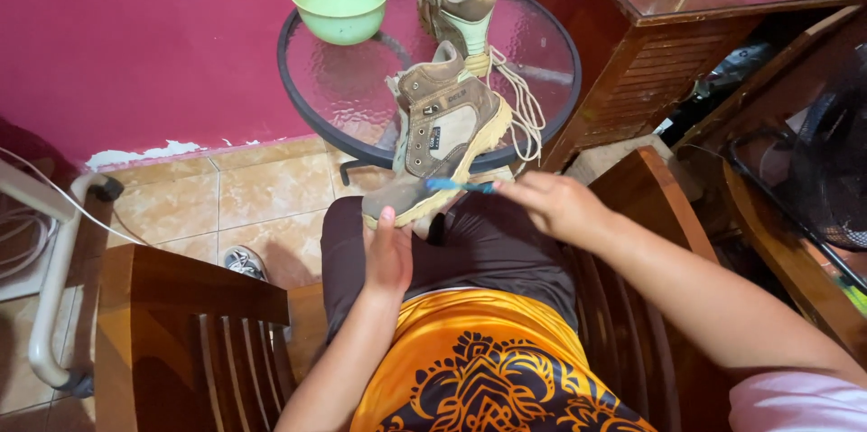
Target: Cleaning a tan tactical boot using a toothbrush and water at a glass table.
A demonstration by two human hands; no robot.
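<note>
- The right hand [558,204] has its fingers curled tight around the handle of a blue toothbrush [459,185], whose head end lies against the side of a boot's sole.
- The left hand [388,256] has its fingers wrapped up under the toe of that brown boot [441,148], gripping it from below; one fingertip shows at the sole's edge.
- The brown boot rests tilted on the person's lap, toe toward the left hand, heel and ankle cuff raised toward the table, tan sole turned to the right hand.
- Cream laces [522,107] trail loose from the boot top down over the table's edge.
- A second boot [462,3] stands upright on the round glass table [312,80], just behind the held one.
- A pale green bowl [339,0] sits on the table's left part, apart from both boots.
- The person sits on a wooden chair [190,324], in dark shorts and an orange patterned shirt.
- A wooden cabinet [632,62] stands to the right of the table, against the pink wall [135,44].
- A sneaker [244,262] lies on the tiled floor near the left knee.
</note>
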